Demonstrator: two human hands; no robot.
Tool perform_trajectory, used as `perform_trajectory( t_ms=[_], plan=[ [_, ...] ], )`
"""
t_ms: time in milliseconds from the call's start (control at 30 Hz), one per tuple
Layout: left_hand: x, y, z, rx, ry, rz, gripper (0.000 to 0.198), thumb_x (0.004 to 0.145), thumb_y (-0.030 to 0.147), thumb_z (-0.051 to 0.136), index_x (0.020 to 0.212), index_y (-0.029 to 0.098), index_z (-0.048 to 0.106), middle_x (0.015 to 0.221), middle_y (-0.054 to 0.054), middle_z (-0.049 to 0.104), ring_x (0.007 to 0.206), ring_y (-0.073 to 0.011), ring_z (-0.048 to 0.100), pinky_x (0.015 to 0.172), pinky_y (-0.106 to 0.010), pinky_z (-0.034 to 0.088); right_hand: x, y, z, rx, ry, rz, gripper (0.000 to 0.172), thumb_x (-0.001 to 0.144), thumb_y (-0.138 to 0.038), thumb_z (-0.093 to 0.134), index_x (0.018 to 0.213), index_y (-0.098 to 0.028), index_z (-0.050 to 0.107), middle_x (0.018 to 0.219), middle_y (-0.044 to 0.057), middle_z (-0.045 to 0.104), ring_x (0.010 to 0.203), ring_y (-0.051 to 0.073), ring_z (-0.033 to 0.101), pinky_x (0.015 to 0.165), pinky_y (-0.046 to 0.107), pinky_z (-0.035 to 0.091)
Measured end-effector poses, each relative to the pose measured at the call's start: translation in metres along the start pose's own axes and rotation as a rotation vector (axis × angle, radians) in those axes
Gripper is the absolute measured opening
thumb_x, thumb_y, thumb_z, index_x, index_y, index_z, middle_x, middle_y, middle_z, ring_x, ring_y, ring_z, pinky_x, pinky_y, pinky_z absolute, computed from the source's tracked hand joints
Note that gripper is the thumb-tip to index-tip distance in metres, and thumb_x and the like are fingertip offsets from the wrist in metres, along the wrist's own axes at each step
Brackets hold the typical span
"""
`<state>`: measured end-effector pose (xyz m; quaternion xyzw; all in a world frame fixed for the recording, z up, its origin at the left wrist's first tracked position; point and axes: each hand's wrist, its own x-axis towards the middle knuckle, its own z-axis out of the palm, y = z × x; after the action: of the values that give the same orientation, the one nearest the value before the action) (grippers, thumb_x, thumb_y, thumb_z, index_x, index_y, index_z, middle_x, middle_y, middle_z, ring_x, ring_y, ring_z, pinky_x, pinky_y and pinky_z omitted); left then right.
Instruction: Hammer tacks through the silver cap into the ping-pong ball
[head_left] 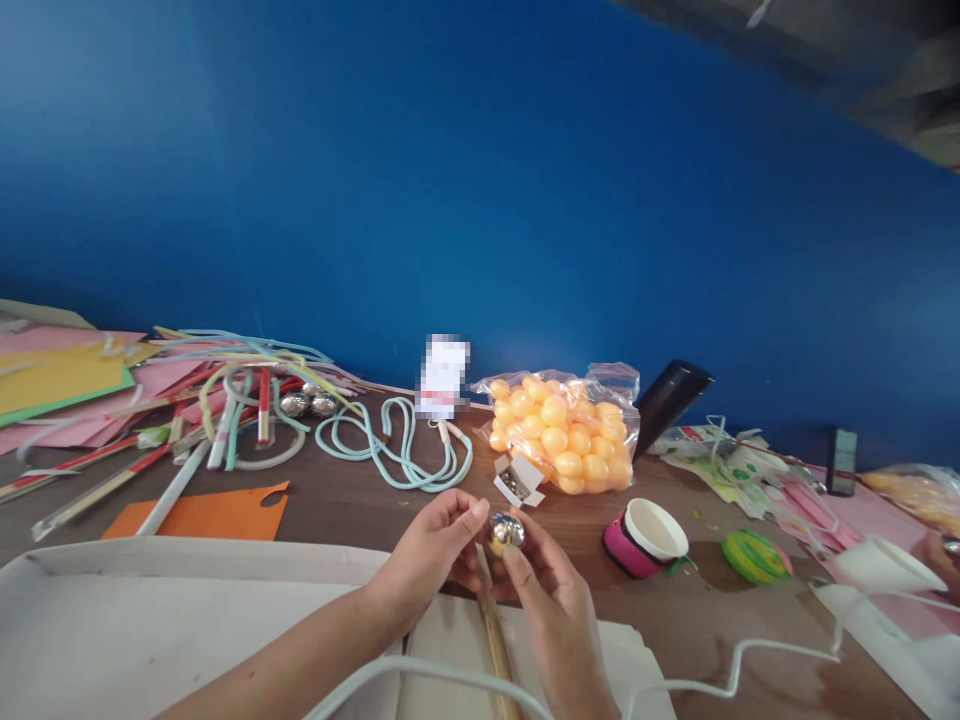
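Note:
A shiny silver ball (506, 531) sits between the fingertips of both my hands, low in the middle of the view. My left hand (435, 550) pinches it from the left with thumb and fingers. My right hand (551, 600) grips it from below and the right. A pair of wooden chopsticks (495, 640) runs down from under the ball towards me, between my hands. A small open white box (517, 482) of small metal pieces lies just beyond the ball.
A bag of orange balls (562, 430), a coiled light-blue cord (405, 450), two more silver balls (309, 404), straws and coloured paper (60, 385) lie on the brown table. A pink roll with a white cup (646, 535), a green disc (754, 556) and a white tray (187, 610) are near.

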<state>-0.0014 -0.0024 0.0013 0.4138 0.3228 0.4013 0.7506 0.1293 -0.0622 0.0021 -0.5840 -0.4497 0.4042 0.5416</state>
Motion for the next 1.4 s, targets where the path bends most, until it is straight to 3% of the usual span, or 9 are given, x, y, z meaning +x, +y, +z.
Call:
perform_trajectory(
  t_ms=[133,200,300,433,633,933,1133,1400],
  plan=[
    [-0.001,0.002,0.002,0.043,-0.019,-0.024,0.036,0.076,0.05,0.054,0.088,0.016,0.056,0.069,-0.001,0.057,0.054,-0.0089,0.053,0.045,-0.019,0.046,-0.003,-0.004,0.003,0.099,-0.023,0.017,0.04,0.083,-0.036,0.056,0.119,-0.018,0.051,0.11,0.01,0.064,0.09,0.025,0.063,0.063,0.03,0.055],
    [-0.002,0.004,0.004,0.039,-0.051,-0.037,0.039,0.075,0.05,0.054,0.091,0.015,0.057,0.077,-0.004,0.059,0.061,-0.0107,0.056,0.047,-0.019,0.047,-0.003,-0.006,0.003,0.107,-0.03,0.007,0.039,0.084,-0.035,0.055,0.118,-0.018,0.052,0.112,0.01,0.063,0.09,0.025,0.063,0.062,0.029,0.055],
    [-0.003,0.007,0.005,0.046,-0.071,-0.071,0.041,0.075,0.051,0.054,0.092,0.014,0.058,0.075,-0.004,0.059,0.06,-0.0114,0.057,0.049,-0.021,0.048,-0.003,-0.006,0.003,0.092,-0.007,-0.008,0.038,0.084,-0.034,0.055,0.119,-0.017,0.052,0.115,0.01,0.062,0.099,0.026,0.06,0.074,0.033,0.054],
    [-0.004,0.007,0.005,0.071,-0.109,-0.098,0.044,0.076,0.053,0.051,0.099,0.016,0.059,0.069,-0.004,0.06,0.057,-0.0131,0.059,0.051,-0.024,0.049,-0.002,-0.003,0.001,0.027,0.002,-0.048,0.038,0.084,-0.032,0.056,0.119,-0.018,0.054,0.121,0.009,0.059,0.112,0.026,0.052,0.094,0.038,0.043],
    [-0.006,0.008,0.005,0.062,-0.151,-0.073,0.047,0.08,0.05,0.048,0.114,0.017,0.055,0.067,-0.004,0.063,0.056,-0.0133,0.061,0.052,-0.024,0.048,-0.005,-0.005,0.0,0.046,-0.063,-0.071,0.037,0.086,-0.03,0.054,0.122,-0.02,0.054,0.124,0.006,0.058,0.115,0.023,0.05,0.096,0.033,0.041],
    [-0.004,0.005,0.006,0.038,-0.18,-0.039,0.042,0.077,0.045,0.055,0.108,0.016,0.059,0.067,-0.004,0.064,0.051,-0.0106,0.059,0.049,-0.02,0.045,-0.006,-0.007,0.002,0.087,-0.012,-0.021,0.041,0.081,-0.032,0.06,0.119,-0.018,0.055,0.114,0.01,0.063,0.099,0.026,0.06,0.077,0.032,0.053],
    [-0.006,0.007,0.007,0.053,-0.177,-0.033,0.039,0.074,0.043,0.06,0.101,0.014,0.062,0.073,-0.005,0.065,0.056,-0.0114,0.06,0.052,-0.021,0.046,-0.005,-0.006,0.001,0.112,-0.042,-0.036,0.039,0.08,-0.031,0.061,0.116,-0.017,0.055,0.11,0.011,0.064,0.097,0.027,0.06,0.077,0.036,0.052],
    [-0.007,0.021,0.004,-0.012,-0.138,-0.04,0.033,0.069,0.037,0.067,0.092,0.014,0.062,0.08,-0.005,0.063,0.062,-0.0112,0.06,0.059,-0.023,0.05,-0.006,-0.006,0.0,0.04,-0.052,-0.099,0.044,0.082,-0.035,0.056,0.122,-0.019,0.05,0.118,0.012,0.06,0.092,0.026,0.061,0.064,0.031,0.053]
  ],
)
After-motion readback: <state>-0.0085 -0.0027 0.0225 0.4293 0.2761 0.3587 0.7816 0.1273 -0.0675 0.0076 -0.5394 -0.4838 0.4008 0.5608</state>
